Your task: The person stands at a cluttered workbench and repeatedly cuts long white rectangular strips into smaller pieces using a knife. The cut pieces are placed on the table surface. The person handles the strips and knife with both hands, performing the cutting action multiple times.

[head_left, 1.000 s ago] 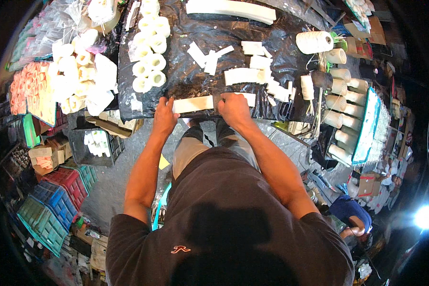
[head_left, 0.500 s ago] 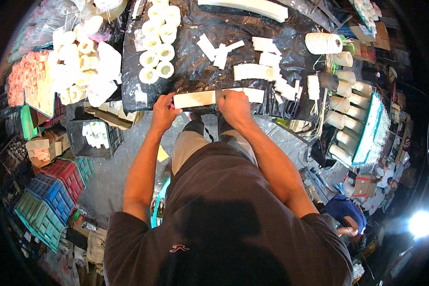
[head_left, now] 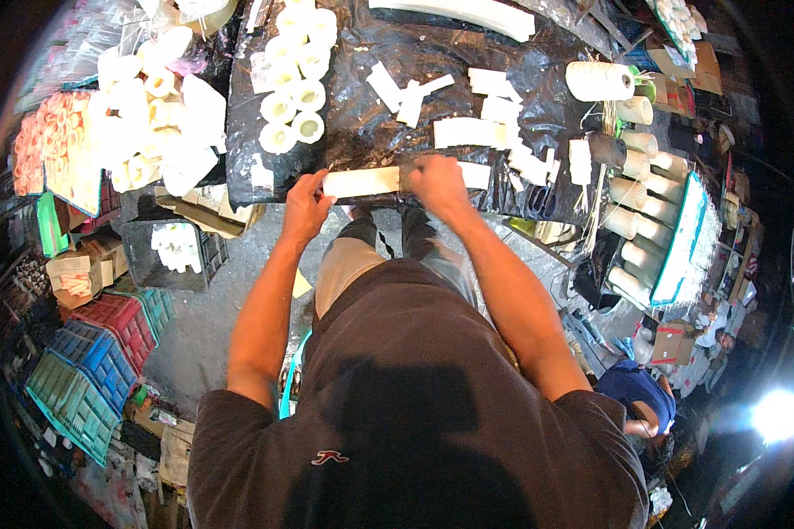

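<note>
A flat cream-white strip, wax-like, lies along the near edge of the dark sheet-covered table. The fingers and thumb of my left hand are closed on its left end. My right hand, blurred by motion, is closed around a knife, whose dark blade stands at the strip's right end. Another white piece extends beyond my right hand. Its far end shows; the part behind the hand is hidden.
Hollow white cylinders stand in rows at the left. White offcuts, a curved slab and a twine spool lie across the table. Upright cylinders line the right. Plastic crates stand lower left; a co-worker is at lower right.
My right hand has shifted slightly and now looks smeared by motion, along with the knife. My left hand stays on the strip's left end.
</note>
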{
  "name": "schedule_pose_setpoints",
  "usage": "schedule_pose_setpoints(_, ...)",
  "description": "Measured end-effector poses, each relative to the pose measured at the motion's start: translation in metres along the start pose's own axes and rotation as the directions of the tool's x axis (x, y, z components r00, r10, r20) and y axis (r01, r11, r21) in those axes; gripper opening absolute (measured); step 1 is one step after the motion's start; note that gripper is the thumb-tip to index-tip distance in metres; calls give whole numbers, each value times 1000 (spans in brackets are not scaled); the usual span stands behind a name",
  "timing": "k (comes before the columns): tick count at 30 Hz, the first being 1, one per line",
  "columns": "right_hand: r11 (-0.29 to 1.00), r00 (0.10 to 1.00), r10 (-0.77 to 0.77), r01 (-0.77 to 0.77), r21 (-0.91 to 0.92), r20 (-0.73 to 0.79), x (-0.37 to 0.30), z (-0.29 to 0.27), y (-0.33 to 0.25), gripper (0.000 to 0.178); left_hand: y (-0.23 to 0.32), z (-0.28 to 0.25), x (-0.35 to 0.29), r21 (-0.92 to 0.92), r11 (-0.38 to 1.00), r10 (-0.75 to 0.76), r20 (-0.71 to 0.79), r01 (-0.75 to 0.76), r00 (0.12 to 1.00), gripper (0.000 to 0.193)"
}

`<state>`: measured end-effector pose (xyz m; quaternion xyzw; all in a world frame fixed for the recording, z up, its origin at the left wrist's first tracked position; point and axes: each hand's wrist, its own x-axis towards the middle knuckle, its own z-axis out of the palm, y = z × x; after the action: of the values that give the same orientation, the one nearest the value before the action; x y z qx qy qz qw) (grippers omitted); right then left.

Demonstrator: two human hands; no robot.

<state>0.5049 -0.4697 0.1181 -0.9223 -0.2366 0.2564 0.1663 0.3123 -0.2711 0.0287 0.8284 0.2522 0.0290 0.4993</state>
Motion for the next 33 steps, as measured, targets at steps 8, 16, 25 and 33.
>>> schedule_pose_setpoints(8, 987, 987, -150, 152, 54, -52, -23, -5, -31, 24, 0, 4, -2, -27, 999, 27, 16, -27, 1000, 62)
schedule_pose_setpoints(16, 991, 990, -133, 132, 22, 46, -23, 23, -64, 22, 3, 2, -1, -53, 999, 10, -13, -11, 1000, 62)
schedule_pose_setpoints(25, 990, 985, -27, 50, -131, 170, -5, 44, -76, 20, -1, 8, -6, -39, 999, 13, -20, -14, 1000, 65)
schedule_pose_setpoints(33, 988, 993, -97, 88, 125, 64, -27, 35, -39, 29, 12, 6, -5, 142, 990, 53, -212, -23, 976, 50)
